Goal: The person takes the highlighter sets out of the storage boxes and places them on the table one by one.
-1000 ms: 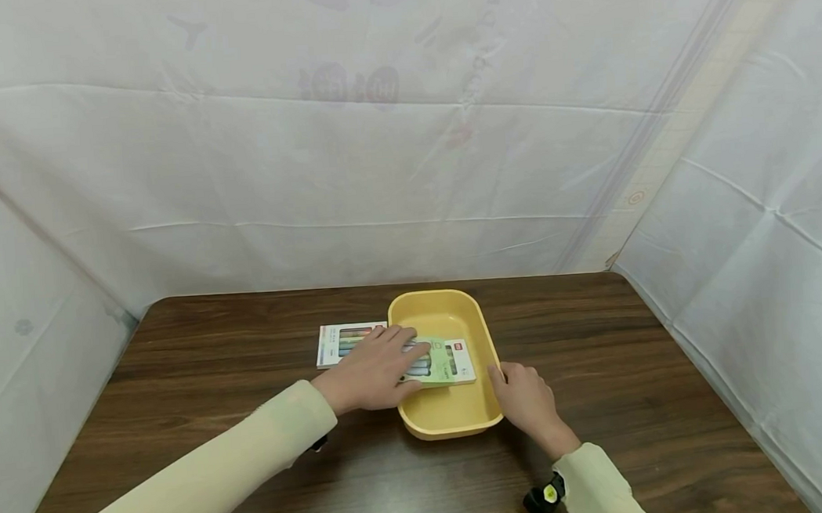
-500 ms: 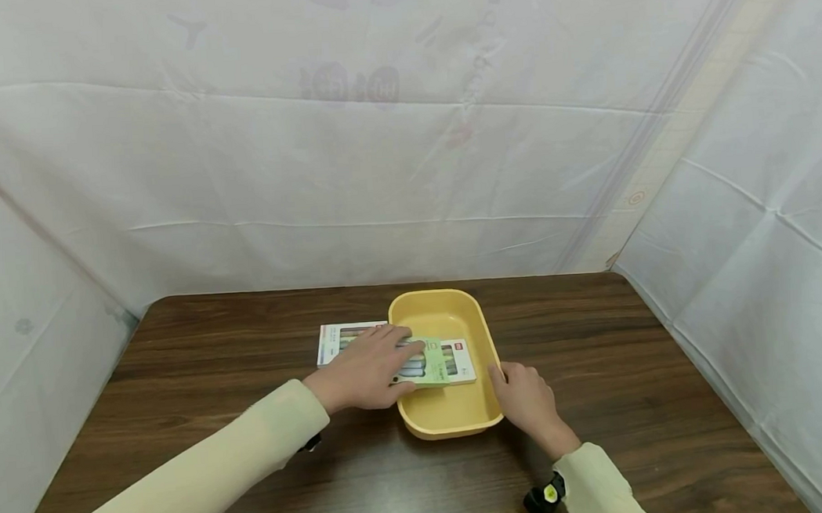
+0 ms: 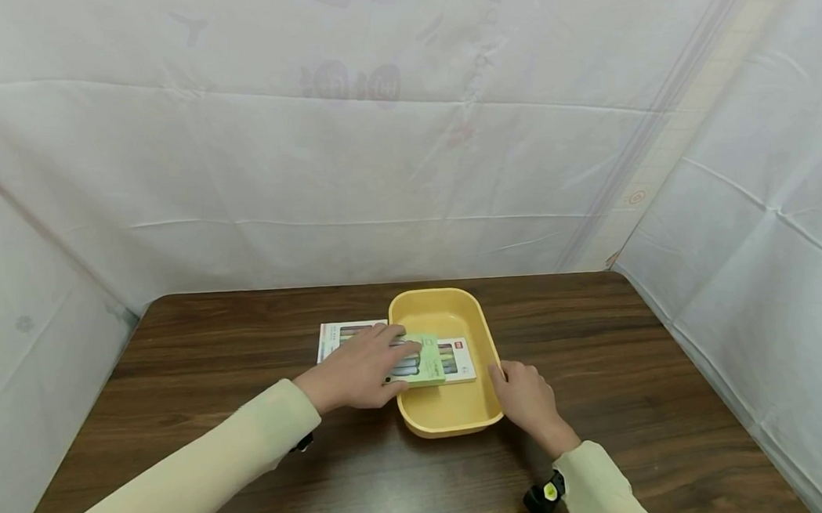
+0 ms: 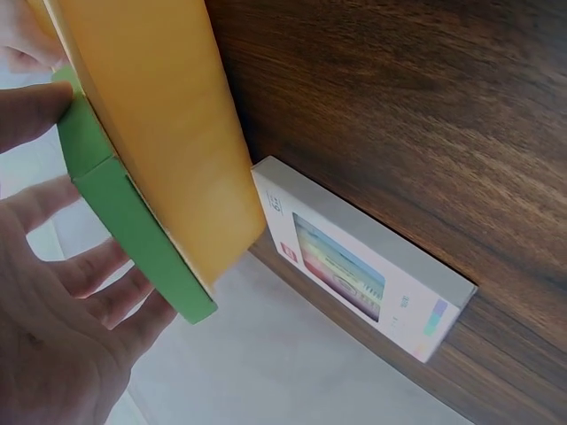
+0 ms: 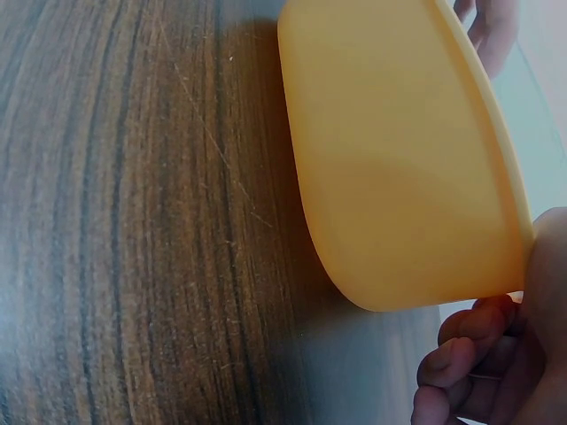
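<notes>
My left hand [image 3: 363, 367] holds a green box of pens [image 3: 427, 359], thumb at its near side and fingers over its far side. The green box lies across the left rim of a yellow plastic bin [image 3: 455, 407]. In the left wrist view its green side [image 4: 133, 221] shows right along the bin's wall. A white box of pens [image 3: 462, 359] with a red logo lies inside the bin, partly under the green one. My right hand [image 3: 529, 398] grips the bin's right rim, with the thumb on the rim and the fingers outside.
Another white box [image 4: 354, 257] with a clear window lies on the dark wooden table [image 3: 213, 363], left of the bin and partly behind my left hand in the head view. White sheeting [image 3: 377, 172] hangs behind the table and along both sides.
My left hand has slid slightly left with the green box, so more of the white box in the bin shows. My right hand and the bin have stayed put.
</notes>
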A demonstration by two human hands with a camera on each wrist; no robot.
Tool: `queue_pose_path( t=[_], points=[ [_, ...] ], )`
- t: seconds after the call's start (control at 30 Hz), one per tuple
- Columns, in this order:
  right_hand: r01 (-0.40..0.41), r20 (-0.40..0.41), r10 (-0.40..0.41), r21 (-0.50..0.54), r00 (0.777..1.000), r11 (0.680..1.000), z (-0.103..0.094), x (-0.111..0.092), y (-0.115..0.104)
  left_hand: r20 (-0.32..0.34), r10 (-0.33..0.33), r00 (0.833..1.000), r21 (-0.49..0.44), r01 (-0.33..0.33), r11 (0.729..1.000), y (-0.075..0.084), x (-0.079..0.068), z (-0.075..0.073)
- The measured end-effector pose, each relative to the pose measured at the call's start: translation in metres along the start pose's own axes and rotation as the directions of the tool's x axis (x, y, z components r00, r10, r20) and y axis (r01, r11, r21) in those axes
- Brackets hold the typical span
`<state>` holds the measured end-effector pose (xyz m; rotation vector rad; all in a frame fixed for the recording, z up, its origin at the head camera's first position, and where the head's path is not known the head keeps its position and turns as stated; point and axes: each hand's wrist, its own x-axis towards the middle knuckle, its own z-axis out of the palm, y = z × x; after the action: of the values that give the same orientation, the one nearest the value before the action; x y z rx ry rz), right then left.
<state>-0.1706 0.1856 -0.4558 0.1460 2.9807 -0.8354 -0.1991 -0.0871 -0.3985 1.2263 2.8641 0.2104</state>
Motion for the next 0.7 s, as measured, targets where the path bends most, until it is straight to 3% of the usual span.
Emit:
queue_pose_path(
  t=[0.7],
  points=[
    [-0.001,0.009,0.001,0.005,1.0,1.0,0.0,0.0,0.0,-0.012,-0.008,1.0,-0.003,0.008,1.0,-0.008,-0.014,-0.002]
  ],
)
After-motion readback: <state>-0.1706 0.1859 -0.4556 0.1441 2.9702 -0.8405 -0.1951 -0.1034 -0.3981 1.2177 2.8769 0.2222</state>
